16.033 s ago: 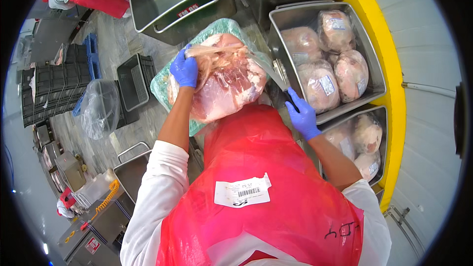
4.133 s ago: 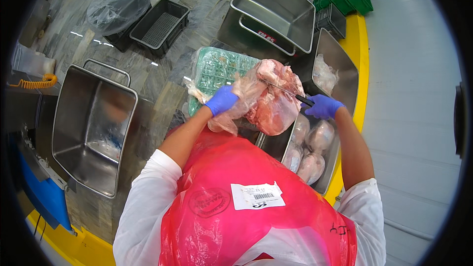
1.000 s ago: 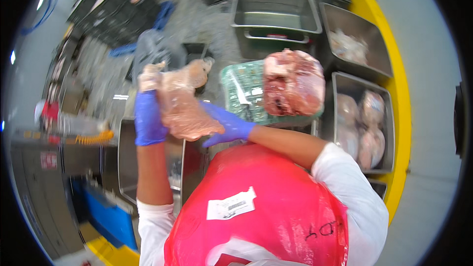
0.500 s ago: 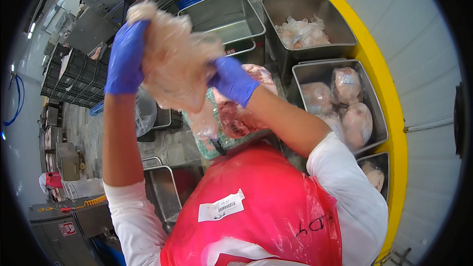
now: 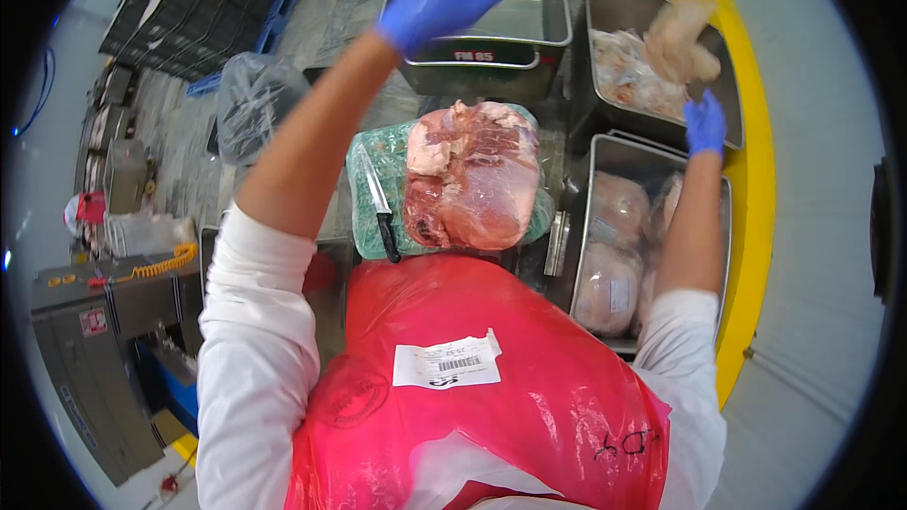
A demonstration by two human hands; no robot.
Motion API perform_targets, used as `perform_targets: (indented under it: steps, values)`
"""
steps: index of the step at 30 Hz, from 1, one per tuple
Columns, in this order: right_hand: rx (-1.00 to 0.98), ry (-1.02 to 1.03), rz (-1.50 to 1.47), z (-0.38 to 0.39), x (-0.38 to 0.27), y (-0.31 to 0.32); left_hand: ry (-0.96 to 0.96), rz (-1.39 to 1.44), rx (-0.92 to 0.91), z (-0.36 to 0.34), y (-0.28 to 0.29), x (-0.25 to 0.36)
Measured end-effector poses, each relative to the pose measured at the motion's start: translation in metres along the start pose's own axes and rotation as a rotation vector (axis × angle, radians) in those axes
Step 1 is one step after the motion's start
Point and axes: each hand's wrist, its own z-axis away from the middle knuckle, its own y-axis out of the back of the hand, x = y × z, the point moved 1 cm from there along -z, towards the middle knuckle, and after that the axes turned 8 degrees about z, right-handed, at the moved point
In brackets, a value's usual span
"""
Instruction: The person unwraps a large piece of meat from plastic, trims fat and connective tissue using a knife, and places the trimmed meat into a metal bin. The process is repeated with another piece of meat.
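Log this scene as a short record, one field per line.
Left hand: raised, overlapping the far metal bin in view; nothing visibly held
Right hand: just below a crumpled wrapper in view; contact unclear
Knife: lying on the green board, handle toward the person
Meat: large raw cut, right of the knife
Wrapper bin: holds crumpled plastic
Nearer right bin: bagged meat, partly behind the forearm

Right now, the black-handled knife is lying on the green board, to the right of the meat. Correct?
Not quite: the black-handled knife is to the left of the meat, per the head view. It does lie on the green board.
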Motion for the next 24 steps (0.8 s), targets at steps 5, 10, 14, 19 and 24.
perform_targets:
  steps: [5,10,14,19,24]
  values:
    - [-0.651,-0.791,-0.997,0.151,0.083,-0.200,1.363,0.725,0.181,0.363,-0.119,-0.075]
    - [-0.591,-0.803,-0.887,0.206,-0.005,-0.314,1.814,1.773,0.195,0.423,-0.165,0.022]
    - [-0.776,-0.852,-0.918,0.177,-0.022,-0.333,1.689,2.144,0.598,0.426,-0.177,0.040]
    - [-0.662,-0.965,-0.664,0.181,-0.047,-0.347,1.377,2.310,0.872,0.426,-0.189,0.046]
    - [-0.826,-0.586,-0.743,0.194,0.031,-0.365,1.237,2.452,1.005,0.422,-0.192,0.044]
